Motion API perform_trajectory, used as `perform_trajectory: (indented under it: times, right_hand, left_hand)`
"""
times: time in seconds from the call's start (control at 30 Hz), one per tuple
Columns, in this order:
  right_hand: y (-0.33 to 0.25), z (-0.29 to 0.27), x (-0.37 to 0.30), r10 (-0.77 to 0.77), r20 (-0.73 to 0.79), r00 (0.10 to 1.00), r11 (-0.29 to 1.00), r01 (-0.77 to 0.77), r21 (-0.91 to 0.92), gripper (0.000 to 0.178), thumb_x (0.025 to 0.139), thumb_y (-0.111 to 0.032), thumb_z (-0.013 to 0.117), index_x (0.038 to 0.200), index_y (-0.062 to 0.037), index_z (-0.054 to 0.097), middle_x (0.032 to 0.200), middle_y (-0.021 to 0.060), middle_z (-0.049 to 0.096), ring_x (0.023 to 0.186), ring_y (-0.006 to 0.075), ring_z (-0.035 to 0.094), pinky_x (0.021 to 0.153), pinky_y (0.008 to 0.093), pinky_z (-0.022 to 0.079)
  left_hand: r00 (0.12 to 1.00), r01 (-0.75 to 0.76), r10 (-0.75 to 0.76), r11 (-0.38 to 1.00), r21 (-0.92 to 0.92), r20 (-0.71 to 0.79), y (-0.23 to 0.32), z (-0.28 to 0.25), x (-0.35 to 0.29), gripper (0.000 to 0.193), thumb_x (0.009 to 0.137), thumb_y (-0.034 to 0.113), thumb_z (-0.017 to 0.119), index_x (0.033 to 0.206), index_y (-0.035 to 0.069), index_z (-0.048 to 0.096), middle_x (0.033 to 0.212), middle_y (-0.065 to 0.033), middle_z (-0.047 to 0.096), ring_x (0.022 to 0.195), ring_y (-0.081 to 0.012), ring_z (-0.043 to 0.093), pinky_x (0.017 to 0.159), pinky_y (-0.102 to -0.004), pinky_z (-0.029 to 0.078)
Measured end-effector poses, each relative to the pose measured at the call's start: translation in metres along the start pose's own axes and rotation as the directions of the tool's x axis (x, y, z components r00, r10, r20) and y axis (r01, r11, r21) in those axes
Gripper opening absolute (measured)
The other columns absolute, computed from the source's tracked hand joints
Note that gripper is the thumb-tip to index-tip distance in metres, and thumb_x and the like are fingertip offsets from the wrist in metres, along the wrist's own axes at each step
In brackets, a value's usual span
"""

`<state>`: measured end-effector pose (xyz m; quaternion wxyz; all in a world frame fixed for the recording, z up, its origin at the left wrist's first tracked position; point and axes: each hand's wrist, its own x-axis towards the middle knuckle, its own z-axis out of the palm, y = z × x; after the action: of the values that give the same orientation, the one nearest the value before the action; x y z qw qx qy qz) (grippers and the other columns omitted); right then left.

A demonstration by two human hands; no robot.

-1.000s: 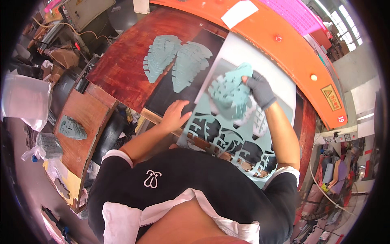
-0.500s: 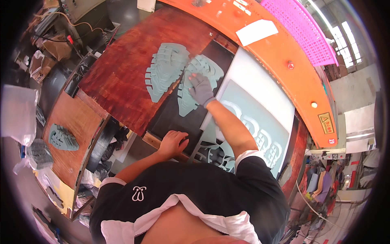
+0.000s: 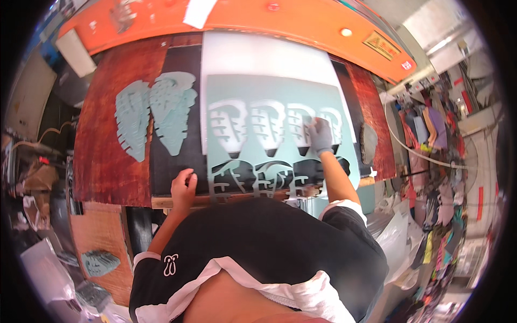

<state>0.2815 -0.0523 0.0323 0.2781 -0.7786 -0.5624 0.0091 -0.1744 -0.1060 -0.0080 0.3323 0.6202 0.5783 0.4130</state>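
Note:
My right hand, in a grey fingerless-looking glove, is on a pale green sheet. Its fingers are bent down and closed at the strip between two cut-outs toward the right; the fingertips are partly hidden. The sheet has a row of several shoe-upper-shaped openings and lies over a white board. Its torn-looking near part, a web of thin strips, hangs toward my body. My bare left hand hovers by the table's front edge, fingers loosely bent and thumb apart, holding nothing. Two piles of cut pale green pieces, a left pile and a right pile, lie left of the sheet.
An orange machine beam spans the back of the red-brown table. A dark grey flat piece lies at the right. On a lower wooden table at left rests another small green stack. Coloured materials hang at far right.
My right hand has left the right pile of green pieces and moved right onto the sheet. My view has turned to the right. The left hand stays empty near the table's front edge.

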Motion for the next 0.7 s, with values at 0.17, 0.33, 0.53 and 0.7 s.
perform_trajectory:
  times: [0.17, 0.33, 0.53, 0.7]
  right_hand:
    - [0.131, -0.073, -0.028, 0.554, -0.146, 0.82, 0.739, -0.564, -0.368, 0.051, 0.078, -0.043, 0.058, 0.11, -0.0035, 0.054, 0.108, 0.0213, 0.058, 0.102, 0.0343, 0.057, 0.086, 0.0442, 0.045]
    - [0.193, -0.086, -0.045, 0.613, 0.07, 0.787, 0.784, -0.617, 0.065, 0.042, 0.08, -0.038, 0.062, 0.095, 0.0003, 0.06, 0.088, 0.0189, 0.064, 0.087, 0.0291, 0.062, 0.078, 0.0371, 0.046]
    - [0.213, -0.173, -0.122, 0.437, 0.601, 0.67, 0.656, -0.694, 0.297, 0.034, 0.08, -0.035, 0.067, 0.087, -0.0035, 0.059, 0.077, 0.0035, 0.058, 0.066, 0.0109, 0.053, 0.058, 0.0277, 0.045]
    - [0.211, -0.163, -0.081, 0.334, 0.721, 0.607, 0.672, -0.689, 0.269, 0.042, 0.082, -0.038, 0.064, 0.104, -0.0029, 0.058, 0.087, 0.0061, 0.062, 0.076, 0.0166, 0.062, 0.065, 0.0305, 0.051]
  left_hand:
    - [0.898, 0.42, -0.29, 0.79, -0.448, 0.33, 0.022, 0.041, 0.01, 0.037, 0.091, 0.023, 0.054, 0.12, 0.002, 0.045, 0.092, -0.008, 0.061, 0.075, -0.017, 0.062, 0.069, -0.0293, 0.049]
    - [0.801, 0.599, -0.486, 0.65, -0.467, 0.351, 0.044, 0.073, 0.016, 0.025, 0.094, 0.032, 0.047, 0.094, 0.007, 0.053, 0.07, -0.0029, 0.057, 0.051, -0.01, 0.052, 0.045, -0.0269, 0.042]
    - [0.622, 0.747, -0.542, 0.628, -0.22, 0.565, 0.067, 0.009, -0.061, 0.013, 0.091, 0.018, 0.051, 0.096, 0.007, 0.055, 0.077, -0.001, 0.055, 0.064, -0.0137, 0.058, 0.059, -0.0287, 0.051]
    - [0.86, 0.487, -0.304, 0.731, -0.478, 0.411, 0.053, 0.004, -0.016, 0.036, 0.095, 0.027, 0.049, 0.124, 0.006, 0.046, 0.102, -0.0094, 0.061, 0.083, -0.0191, 0.062, 0.074, -0.0322, 0.051]
